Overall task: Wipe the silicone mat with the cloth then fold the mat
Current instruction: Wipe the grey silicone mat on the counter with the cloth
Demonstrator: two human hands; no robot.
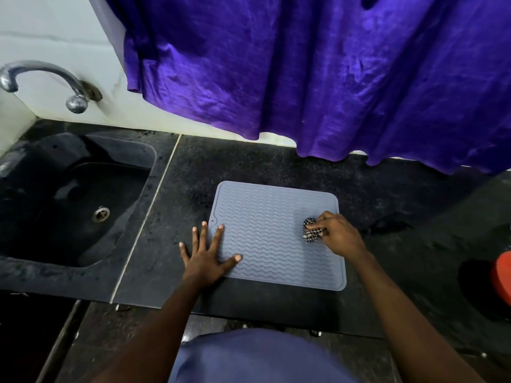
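Mat: silicone mat [271,214], grey-blue with wavy ribs, lies flat and unfolded on the counter [249,161], close to its front edge.
Cloth: small checked cloth [312,233], bunched up, sits on the mat's right half.
Right hand: right hand [338,234] has its fingers curled round the cloth and presses it down onto the ribs.
Left hand: left hand [206,255] is spread flat with straight fingers, grasping nothing; thumb and forefinger rest on the mat's left edge, the other fingers on the counter beside it.
Step in hand: wiping, judging by the cloth pressed to the mat and the flat hand steadying it; folding is not yet begun.
Next move: likely strokes across the ribs toward the left half while the left hand stops the mat from sliding; once wiped, the cloth must be set aside so both hands can lift an edge and fold.
Surroundings: dark sink [116,194] lies well to the left under a metal tap [41,81]; purple fabric [331,78] hangs over the back wall; a red object [502,275] shows at the right edge.
Writing: no brand, label or lettering can be read anywhere.
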